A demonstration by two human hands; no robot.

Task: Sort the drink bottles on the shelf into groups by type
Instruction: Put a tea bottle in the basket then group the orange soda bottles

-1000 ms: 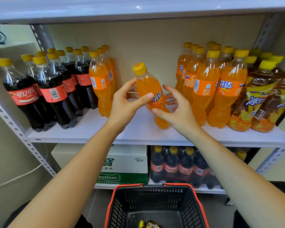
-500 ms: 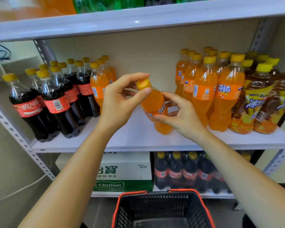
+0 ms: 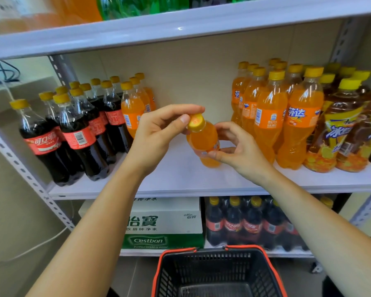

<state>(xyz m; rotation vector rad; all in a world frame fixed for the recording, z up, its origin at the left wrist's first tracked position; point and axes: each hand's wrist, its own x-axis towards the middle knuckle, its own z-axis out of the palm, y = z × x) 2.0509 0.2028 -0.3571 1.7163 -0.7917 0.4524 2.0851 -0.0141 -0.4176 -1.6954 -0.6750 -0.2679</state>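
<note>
Small clear plastic bottle of orange soda (image 3: 202, 140) is up in both hands over the bare middle of the white shelf board (image 3: 180, 181), tipped so its yellow screw cap (image 3: 195, 122) leans toward the camera; left hand (image 3: 159, 138) has thumb and forefinger pinched on that cap, the other fingers loosely curled; right hand (image 3: 240, 155) has thumb and fingertips wrapped round the lower body. It looks headed for the big bunch of matching orange soda bottles (image 3: 270, 116) on the right. My worry is that this is a fingertip grip on a slick, tilted bottle, so it could slip; a pinch on the cap could also twist it loose. Pushing it into that tight bunch could knock a neighbour over and topple the brown iced tea bottles with yellow labels (image 3: 338, 133) beside them. Three more orange ones (image 3: 133, 108) sit mixed in against the dark cola bottles with red labels (image 3: 79, 136) on the left, so it's not done yet. Hard to see: the label is mostly under the right fingers; can't tell if the base touches the shelf; back rows are hidden; the top-shelf bottles (image 3: 126, 5) are a blur; the black basket with a red rim (image 3: 201, 250) is cut off at the bottom.
</note>
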